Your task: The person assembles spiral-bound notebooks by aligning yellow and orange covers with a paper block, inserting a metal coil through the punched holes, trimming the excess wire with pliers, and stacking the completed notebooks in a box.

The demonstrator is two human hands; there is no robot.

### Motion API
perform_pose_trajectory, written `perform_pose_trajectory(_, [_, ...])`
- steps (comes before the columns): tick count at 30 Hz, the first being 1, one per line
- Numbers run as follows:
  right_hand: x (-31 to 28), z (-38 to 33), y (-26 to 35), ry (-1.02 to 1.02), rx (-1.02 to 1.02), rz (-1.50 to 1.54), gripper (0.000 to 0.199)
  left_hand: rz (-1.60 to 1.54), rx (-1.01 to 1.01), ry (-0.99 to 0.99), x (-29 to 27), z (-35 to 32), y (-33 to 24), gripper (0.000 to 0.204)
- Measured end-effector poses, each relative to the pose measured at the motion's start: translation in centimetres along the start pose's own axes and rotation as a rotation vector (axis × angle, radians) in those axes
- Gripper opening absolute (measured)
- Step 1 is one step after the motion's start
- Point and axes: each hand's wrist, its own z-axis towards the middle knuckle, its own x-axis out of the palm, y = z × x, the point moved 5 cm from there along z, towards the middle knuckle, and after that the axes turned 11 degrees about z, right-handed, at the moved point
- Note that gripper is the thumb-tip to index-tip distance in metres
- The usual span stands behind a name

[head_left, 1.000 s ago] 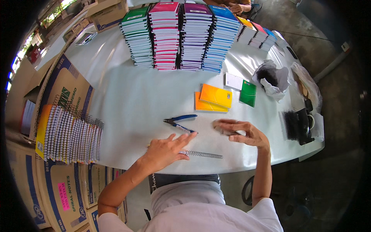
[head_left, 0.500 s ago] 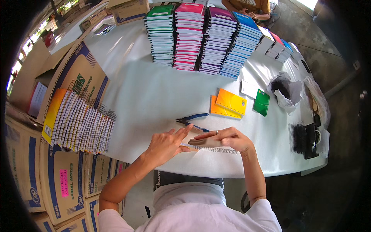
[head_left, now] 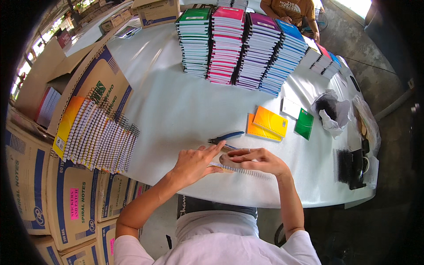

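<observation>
Near the table's front edge my left hand pinches a small notebook, fingers on top and thumb at its near edge; hands hide most of it. A thin wire spiral coil runs along the notebook's edge and sticks out to the right, blurred. Over this coil my right hand lies with its fingers stretched out to the left, a ring on one finger. Under those fingers shows a rounded tan shape; I cannot tell what it is. Just beyond my hands lie blue-handled cutting pliers, partly covered.
Yellow and orange covers and a green one lie to the right. Tall notebook stacks stand at the back, with a person behind. Spiral-bound notebooks lean at a carton on the left. Black coils lie far right.
My right hand has shifted slightly along the coil, and less of the coil's right end shows sharply. The view has tilted a little; the left hand keeps its hold on the notebook.
</observation>
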Motion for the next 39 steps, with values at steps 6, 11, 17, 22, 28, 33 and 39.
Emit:
perform_pose_trajectory(6, [0.8,1.1,0.6,-0.009,0.078,-0.114,0.043,-0.117,-0.127,0.015,-0.2,-0.5,0.6,0.082])
perform_pose_trajectory(11, [-1.4,0.7,-2.6,-0.009,-0.082,0.25,0.04,-0.314,-0.188,-0.059,-0.2,-0.5,1.5,0.092])
perform_pose_trajectory(17, [-0.2,1.9,-0.1,0.045,-0.06,0.04,0.038,-0.578,-0.283,-0.163,1.7,-1.4,2.7,0.105])
perform_pose_trajectory(22, [0.0,2.5,-0.1,-0.017,0.049,-0.046,0.036,-0.761,-0.28,-0.309,2.5,-1.2,2.5,0.109])
perform_pose_trajectory(28, [0.0,3.2,-0.1,0.004,0.026,-0.144,0.04,-0.965,-0.323,-0.295,3.7,-1.4,2.3,0.111])
perform_pose_trajectory(33, [-0.1,3.8,-0.6,0.017,0.024,-0.154,0.039,-0.996,-0.34,-0.281,4.0,-1.5,2.2,0.109])
perform_pose_trajectory(39, [0.9,4.8,0.3,0.051,0.029,-0.269,0.037,-1.018,-0.348,-0.285,4.6,-1.7,2.7,0.112])
